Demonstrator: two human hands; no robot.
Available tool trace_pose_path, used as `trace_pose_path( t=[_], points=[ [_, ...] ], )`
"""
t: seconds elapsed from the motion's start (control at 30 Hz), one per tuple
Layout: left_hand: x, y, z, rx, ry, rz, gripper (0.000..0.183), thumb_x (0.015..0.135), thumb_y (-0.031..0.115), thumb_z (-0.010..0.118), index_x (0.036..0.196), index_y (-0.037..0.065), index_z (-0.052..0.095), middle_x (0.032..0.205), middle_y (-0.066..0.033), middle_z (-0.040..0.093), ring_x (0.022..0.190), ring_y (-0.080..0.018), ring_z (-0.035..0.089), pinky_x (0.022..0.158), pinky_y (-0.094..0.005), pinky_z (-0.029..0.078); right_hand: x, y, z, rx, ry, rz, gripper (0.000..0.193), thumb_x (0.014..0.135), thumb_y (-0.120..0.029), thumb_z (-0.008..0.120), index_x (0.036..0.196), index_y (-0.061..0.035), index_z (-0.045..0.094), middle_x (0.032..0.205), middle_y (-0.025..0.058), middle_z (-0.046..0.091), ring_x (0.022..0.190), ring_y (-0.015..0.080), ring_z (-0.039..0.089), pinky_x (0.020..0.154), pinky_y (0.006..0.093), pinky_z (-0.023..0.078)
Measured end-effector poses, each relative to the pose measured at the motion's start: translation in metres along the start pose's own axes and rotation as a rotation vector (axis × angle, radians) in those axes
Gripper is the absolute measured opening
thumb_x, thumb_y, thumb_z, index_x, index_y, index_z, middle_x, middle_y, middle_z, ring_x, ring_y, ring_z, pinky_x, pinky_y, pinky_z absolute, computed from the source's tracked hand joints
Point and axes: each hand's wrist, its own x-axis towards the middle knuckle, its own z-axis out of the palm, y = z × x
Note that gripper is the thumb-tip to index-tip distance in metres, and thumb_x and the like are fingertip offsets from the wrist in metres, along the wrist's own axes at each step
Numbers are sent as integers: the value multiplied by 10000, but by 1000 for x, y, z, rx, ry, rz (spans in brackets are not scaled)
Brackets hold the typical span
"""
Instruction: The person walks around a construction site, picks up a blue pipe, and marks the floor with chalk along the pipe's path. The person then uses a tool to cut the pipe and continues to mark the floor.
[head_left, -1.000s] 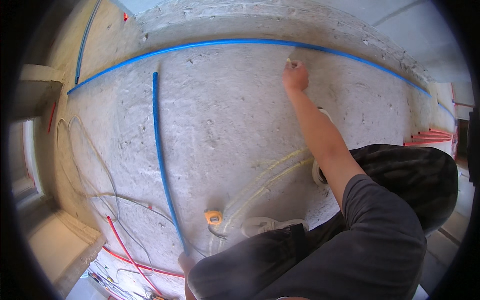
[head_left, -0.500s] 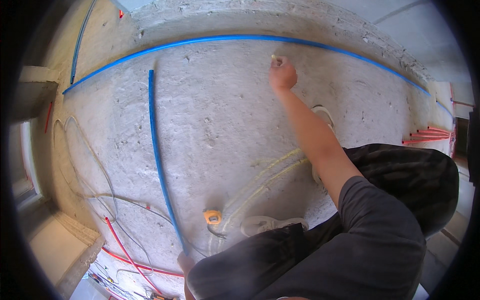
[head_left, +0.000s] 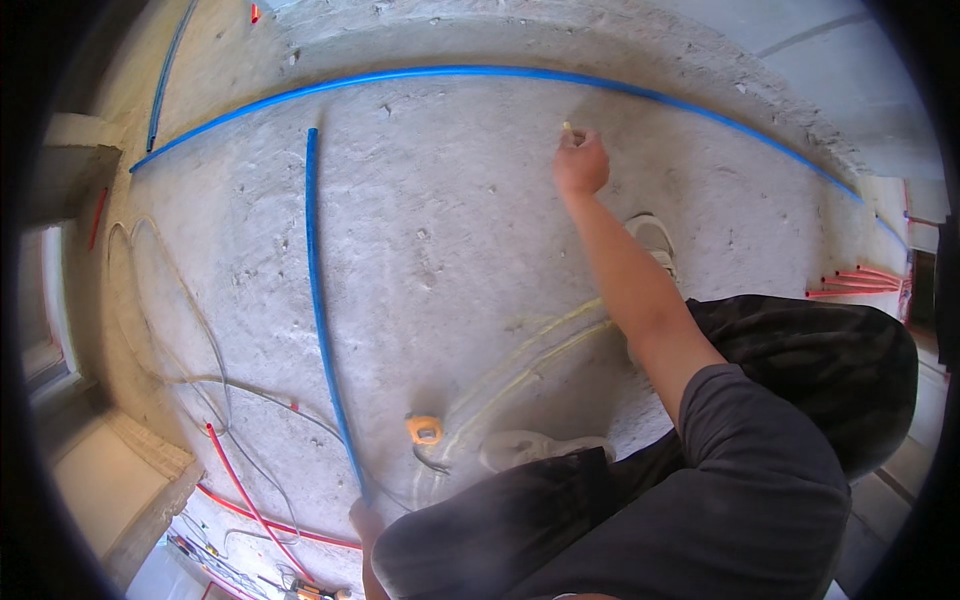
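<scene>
My right hand [head_left: 582,163] is closed on a short, pale yellow stick of chalk [head_left: 567,127] that pokes out past the fingertips. The arm stretches forward over the concrete floor, and the hand is a little short of a long blue pipe [head_left: 470,71] lying across the far side. At the lower edge, my left hand [head_left: 367,519] grips the near end of a shorter blue pipe [head_left: 320,300] that runs away from me; its fingers are partly hidden behind my knee. Between that pipe and my shoe lies an orange tape measure [head_left: 426,430].
Yellow curved lines [head_left: 530,370] mark the floor by my feet. Loose grey cable [head_left: 215,340] loops at the left, near red pipes [head_left: 240,480] and some tools [head_left: 305,590]. Several red pipe ends [head_left: 855,281] stick out at the right. A dark blue pipe [head_left: 165,75] lies far left.
My right hand has drawn back slightly toward me and to the right, away from the long blue pipe. The view has shifted a little; my left hand keeps its hold.
</scene>
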Motion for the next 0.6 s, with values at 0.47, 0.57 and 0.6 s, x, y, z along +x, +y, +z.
trace_pose_path(
  t=[0.47,0.57,0.6],
  points=[
    [-9,31,-18,10,22,32,197,747,24,545,907,-56,627,840,-286,633,847,-485,605,748,-524,475,3,-19,5,-108,-92,-145,252,902,-346,580,985,-133,686,907,99,713,879,312,666,804,429,480],
    [-8,26,-17,28,16,44,177,759,41,550,885,-52,633,827,-284,634,832,-485,607,735,-522,477,-1,-22,9,-97,-97,-130,255,906,-356,573,981,-144,693,898,102,712,887,309,665,782,435,486],
    [-9,20,-15,40,13,53,174,764,51,554,880,-51,635,826,-284,635,829,-485,609,731,-520,478,2,-22,10,-87,-81,-97,255,907,-360,572,980,-148,695,896,102,712,888,306,665,773,437,488]
  ],
)
